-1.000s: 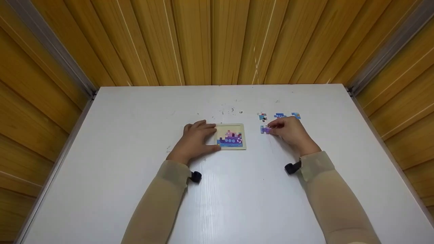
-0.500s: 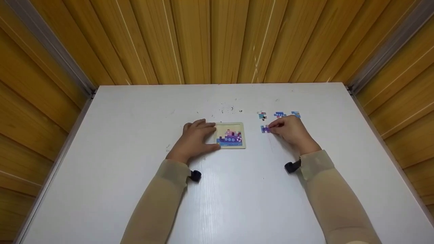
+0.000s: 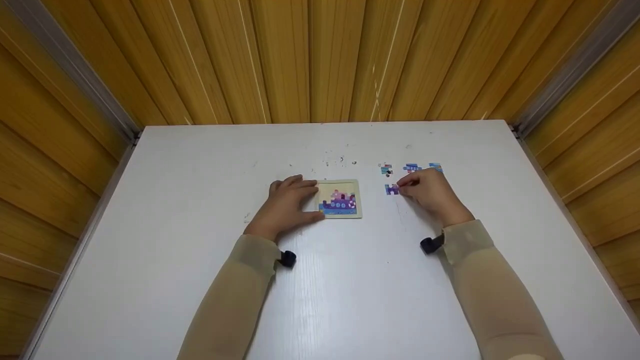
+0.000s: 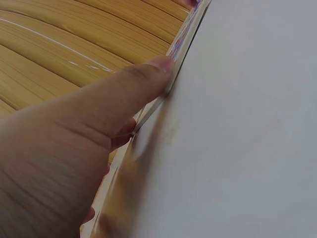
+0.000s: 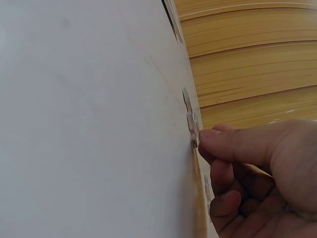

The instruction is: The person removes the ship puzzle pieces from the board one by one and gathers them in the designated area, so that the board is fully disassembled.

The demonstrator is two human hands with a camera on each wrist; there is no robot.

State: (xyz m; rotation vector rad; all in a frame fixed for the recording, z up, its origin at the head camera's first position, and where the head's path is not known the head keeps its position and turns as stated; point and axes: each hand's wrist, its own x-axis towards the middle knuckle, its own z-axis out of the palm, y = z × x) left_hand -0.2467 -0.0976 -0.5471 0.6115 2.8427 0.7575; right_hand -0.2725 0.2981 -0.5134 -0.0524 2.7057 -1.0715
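Observation:
A small square jigsaw puzzle tray [image 3: 358, 200] with a pale frame lies on the white table. Its lower part shows a purple and pink ship over blue water, and bare cream backing shows at the top. My left hand [image 3: 286, 209] holds the tray's left side, thumb at the near corner and fingers at the far one. In the left wrist view the thumb [image 4: 133, 87] presses the tray's edge. To the right, my right hand [image 3: 429, 196] pinches a purple puzzle piece [image 3: 390, 189] between thumb and fingertips. In the right wrist view that piece [image 5: 191, 130] stands close over the table.
Beyond the right hand lie more puzzle pieces: a teal and red one [image 3: 386, 169], a blue one [image 3: 411, 167] and a light blue one [image 3: 435, 166] partly behind the knuckles. Small dark marks dot the table [image 3: 225, 160]. Yellow slatted walls [image 3: 285, 60] rise around it.
The purple piece has turned a little in my right fingertips, its notched edge now facing away from me. My left hand and the tray stay in place.

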